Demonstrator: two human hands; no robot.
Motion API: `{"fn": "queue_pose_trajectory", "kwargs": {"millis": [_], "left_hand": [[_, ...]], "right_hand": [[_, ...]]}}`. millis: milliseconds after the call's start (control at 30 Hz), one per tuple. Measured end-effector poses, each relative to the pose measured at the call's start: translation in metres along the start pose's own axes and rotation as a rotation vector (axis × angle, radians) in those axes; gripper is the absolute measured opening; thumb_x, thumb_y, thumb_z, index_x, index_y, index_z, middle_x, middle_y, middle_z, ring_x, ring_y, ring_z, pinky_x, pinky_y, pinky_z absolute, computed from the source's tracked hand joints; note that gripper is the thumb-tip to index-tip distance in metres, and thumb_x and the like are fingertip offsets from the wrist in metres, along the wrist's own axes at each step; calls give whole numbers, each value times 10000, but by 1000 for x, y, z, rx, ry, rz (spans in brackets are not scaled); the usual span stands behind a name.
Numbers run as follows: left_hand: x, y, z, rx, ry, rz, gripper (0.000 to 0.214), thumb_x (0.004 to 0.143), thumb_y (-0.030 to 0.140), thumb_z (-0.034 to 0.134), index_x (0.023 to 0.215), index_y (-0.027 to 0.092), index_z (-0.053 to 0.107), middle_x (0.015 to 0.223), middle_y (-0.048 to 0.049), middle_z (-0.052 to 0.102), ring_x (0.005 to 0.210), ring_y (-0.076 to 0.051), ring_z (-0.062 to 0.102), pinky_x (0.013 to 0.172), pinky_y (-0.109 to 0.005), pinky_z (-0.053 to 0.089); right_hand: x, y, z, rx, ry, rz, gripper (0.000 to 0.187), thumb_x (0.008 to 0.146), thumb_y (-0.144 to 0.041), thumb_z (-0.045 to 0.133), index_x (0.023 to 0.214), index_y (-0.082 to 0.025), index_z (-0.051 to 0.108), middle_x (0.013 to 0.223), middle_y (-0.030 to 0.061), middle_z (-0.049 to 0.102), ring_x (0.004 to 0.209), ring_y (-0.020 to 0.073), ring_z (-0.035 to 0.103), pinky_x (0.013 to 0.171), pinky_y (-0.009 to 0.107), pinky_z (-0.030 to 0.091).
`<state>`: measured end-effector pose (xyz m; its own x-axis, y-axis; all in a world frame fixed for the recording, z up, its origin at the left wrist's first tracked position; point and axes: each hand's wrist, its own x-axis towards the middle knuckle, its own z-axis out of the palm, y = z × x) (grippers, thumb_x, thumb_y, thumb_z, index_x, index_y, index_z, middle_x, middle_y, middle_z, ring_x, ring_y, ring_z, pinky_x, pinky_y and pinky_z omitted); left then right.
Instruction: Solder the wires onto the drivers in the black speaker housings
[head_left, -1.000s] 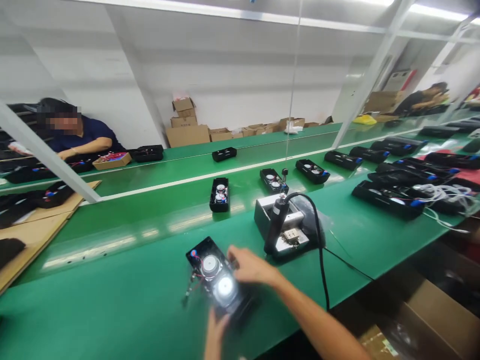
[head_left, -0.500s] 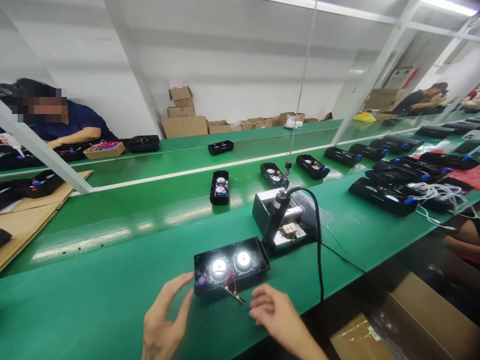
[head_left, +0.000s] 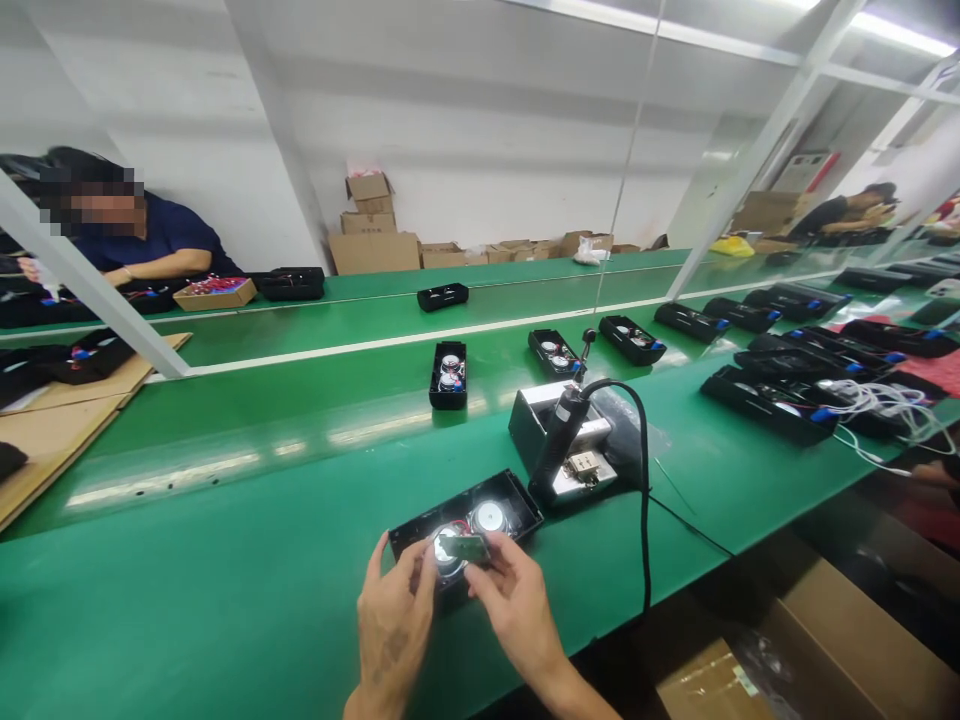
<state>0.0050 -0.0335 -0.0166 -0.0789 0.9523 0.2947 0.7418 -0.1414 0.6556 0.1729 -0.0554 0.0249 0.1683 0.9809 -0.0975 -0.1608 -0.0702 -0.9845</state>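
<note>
A small green circuit board is raised over the front of a black speaker housing, which has two round speakers showing their bright backs. My right hand pinches the board's right end between thumb and fingers. At its other end, my left hand has thumb and fingertips closed on the board, while another finger lies along the housing's left edge. Part of the left speaker is covered by the board and fingers. Red wire shows behind the board.
Right behind the housing, a soldering iron leans in a metal stand box, its black cable looping over the bench edge. More housings lie on the green belt and at right, near white cables. A co-worker sits at far left.
Both hands have moved inward to the housing. The circuit board, which hung at the housing's front edge, is now lifted and turned green face up between my fingers.
</note>
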Motion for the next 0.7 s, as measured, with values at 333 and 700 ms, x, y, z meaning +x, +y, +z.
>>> {"fn": "queue_pose_trajectory", "kwargs": {"millis": [333,700], "left_hand": [[0,13,-15,-166,-182,-125,451,1014,531,522,1363,268,632,774,-23,791,1513,-314,470,1193,-637,439],[-5,18,-21,66,-231,411,522,725,323,910,1187,268,673,1063,-39,728,1049,-289,689,1230,-734,329]], "right_hand": [[46,-27,-27,-574,-290,-497,220,1012,-237,587,1141,-206,762,1071,86,777,966,208,719,881,335,586],[61,-58,-35,-1467,-1041,-705,361,923,-9,512,1150,-180,735,1029,84,748,786,189,620,677,322,392]]}}
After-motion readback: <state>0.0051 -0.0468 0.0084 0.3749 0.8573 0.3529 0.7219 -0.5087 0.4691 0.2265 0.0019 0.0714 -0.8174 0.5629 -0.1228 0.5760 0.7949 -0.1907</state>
